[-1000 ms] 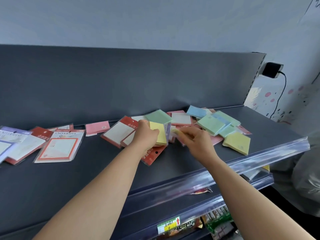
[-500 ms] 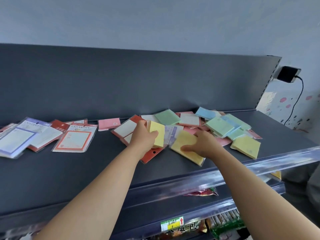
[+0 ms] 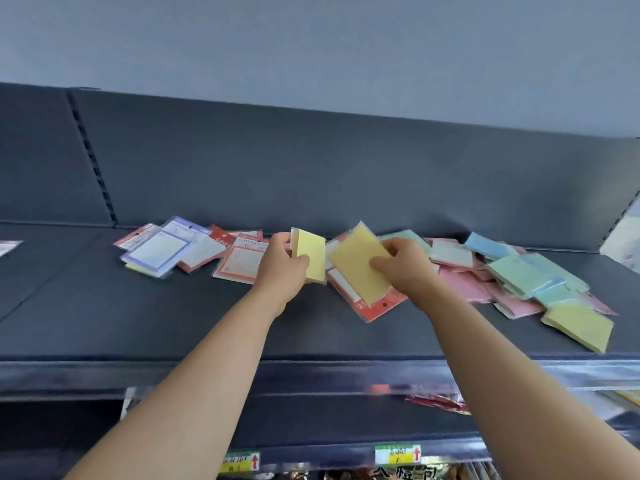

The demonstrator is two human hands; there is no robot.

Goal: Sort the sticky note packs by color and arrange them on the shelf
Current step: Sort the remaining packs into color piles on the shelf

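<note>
My left hand point(image 3: 281, 268) grips a pale yellow sticky note pack point(image 3: 310, 255), held upright above the dark shelf point(image 3: 173, 323). Just to its right, my right hand point(image 3: 403, 266) pinches a darker yellow pack point(image 3: 358, 263), lifted and tilted over a red-edged pack point(image 3: 372, 308). More packs lie scattered to the right: pink ones point(image 3: 462, 284), green ones point(image 3: 519, 275), a blue one point(image 3: 485, 245) and another yellow pack point(image 3: 578, 325) near the front edge.
Larger clear-wrapped note pads point(image 3: 157, 252) with purple and red borders lie at the left. The shelf's dark back panel point(image 3: 311, 174) rises behind. A clear price rail point(image 3: 346, 375) runs along the front edge, with a lower shelf and yellow-green price tags point(image 3: 398, 454) beneath.
My right hand has lifted the darker yellow pack off the pile and brought it toward the left hand's pack. The camera view has shifted left and up.
</note>
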